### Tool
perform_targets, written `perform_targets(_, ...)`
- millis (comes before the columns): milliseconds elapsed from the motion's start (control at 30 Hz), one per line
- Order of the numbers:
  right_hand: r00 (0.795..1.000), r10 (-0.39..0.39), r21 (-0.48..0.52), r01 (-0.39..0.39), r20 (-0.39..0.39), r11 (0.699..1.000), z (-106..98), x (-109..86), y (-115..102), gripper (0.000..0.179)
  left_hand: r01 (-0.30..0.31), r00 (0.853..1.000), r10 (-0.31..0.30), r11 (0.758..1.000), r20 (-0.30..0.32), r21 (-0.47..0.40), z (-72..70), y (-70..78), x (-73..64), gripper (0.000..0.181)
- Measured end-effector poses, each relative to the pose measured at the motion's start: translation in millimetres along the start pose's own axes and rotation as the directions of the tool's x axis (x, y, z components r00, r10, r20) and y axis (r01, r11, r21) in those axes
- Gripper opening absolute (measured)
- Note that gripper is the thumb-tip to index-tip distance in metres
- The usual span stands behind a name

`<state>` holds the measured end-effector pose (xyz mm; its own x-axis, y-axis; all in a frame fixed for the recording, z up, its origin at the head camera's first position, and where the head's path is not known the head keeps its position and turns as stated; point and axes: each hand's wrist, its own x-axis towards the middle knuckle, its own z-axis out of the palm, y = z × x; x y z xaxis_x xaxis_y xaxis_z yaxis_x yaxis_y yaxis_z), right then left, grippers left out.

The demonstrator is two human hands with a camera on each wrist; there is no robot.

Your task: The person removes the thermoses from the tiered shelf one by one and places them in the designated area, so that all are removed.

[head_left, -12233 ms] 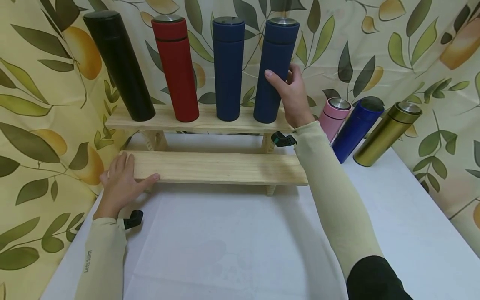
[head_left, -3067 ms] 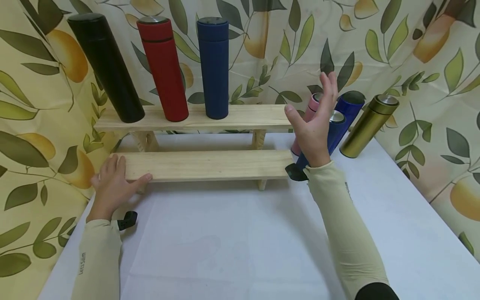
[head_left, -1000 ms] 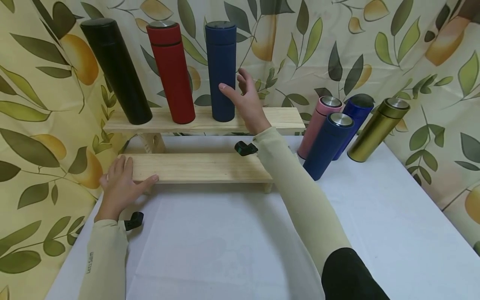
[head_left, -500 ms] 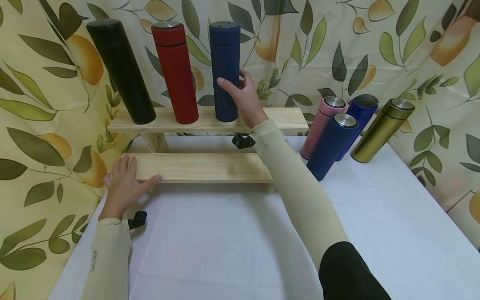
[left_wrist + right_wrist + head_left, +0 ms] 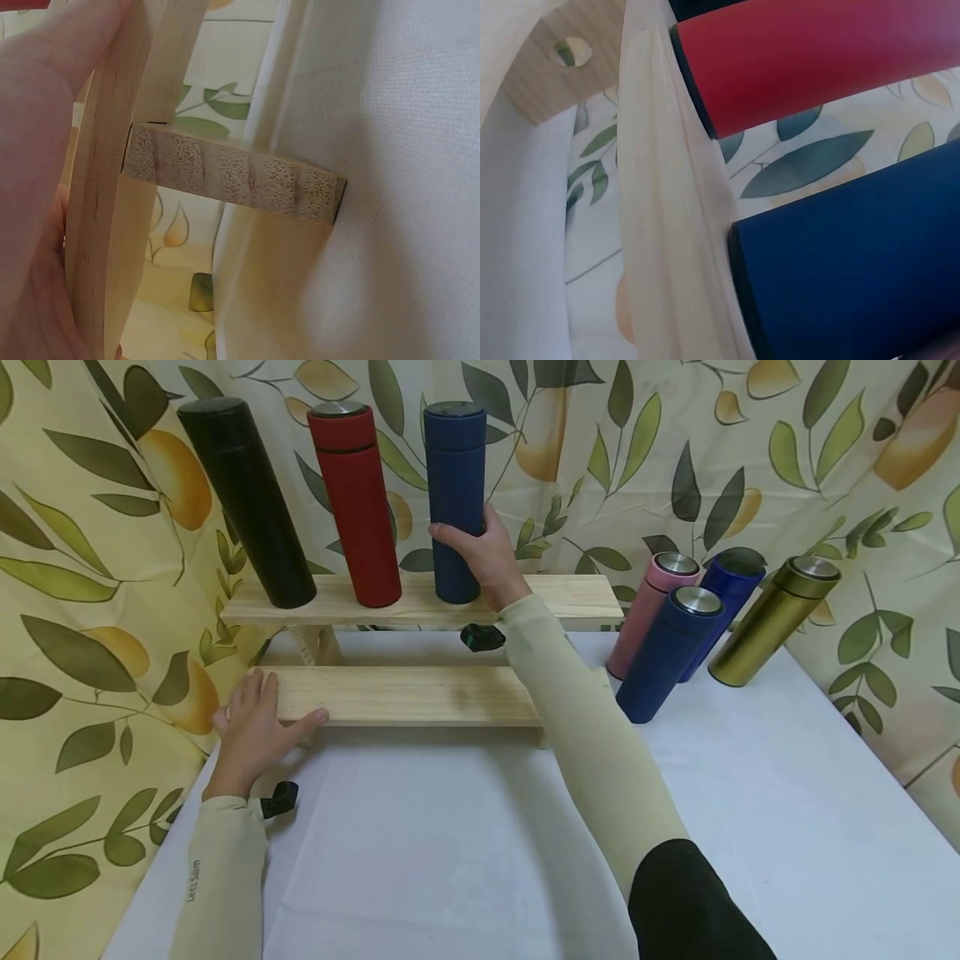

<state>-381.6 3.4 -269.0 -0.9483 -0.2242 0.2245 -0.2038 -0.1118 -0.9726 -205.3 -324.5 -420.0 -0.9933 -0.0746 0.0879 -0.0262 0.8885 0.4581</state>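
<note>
My right hand (image 5: 491, 560) grips the lower half of a navy thermos bottle (image 5: 456, 468), thumb across its front and fingers behind it. That bottle stands upright on the upper board of a two-step wooden rack (image 5: 420, 693); the right wrist view shows its base (image 5: 840, 262) against the board. Left of it on the same board are a red thermos bottle (image 5: 356, 510) and a black thermos bottle (image 5: 247, 502). My left hand (image 5: 255, 727) holds the left end of the lower board, and in the left wrist view that board (image 5: 112, 172) lies between thumb and fingers.
On the white table (image 5: 420, 860), right of the rack, several bottles stand close together: another navy one (image 5: 663, 660) in front, a pink one (image 5: 648, 610), a bright blue one (image 5: 731, 585) and a gold one (image 5: 772, 622). A leaf-patterned cloth (image 5: 570, 518) hangs behind.
The rightmost navy bottle has gone from the upper board to the table at the right. My right hand has then moved left and closed round the remaining navy bottle. My left hand stays put.
</note>
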Motion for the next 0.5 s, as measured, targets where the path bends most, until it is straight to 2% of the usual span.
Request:
perform_targets(267,1.000,-0.008,-0.037,0.007,-0.012,0.999,2.7,6.4,2.3,0.085,0.004,1.000,-0.004,1.000,-0.007,-0.001,-0.8,0.0,-1.2,0.123)
perform_targets(500,0.999,-0.025,-0.018,0.024,-0.040,1.000,3.3,5.6,5.7,0.085,-0.001,1.000,0.001,1.000,-0.004,0.001,1.0,-0.1,-0.6,0.123)
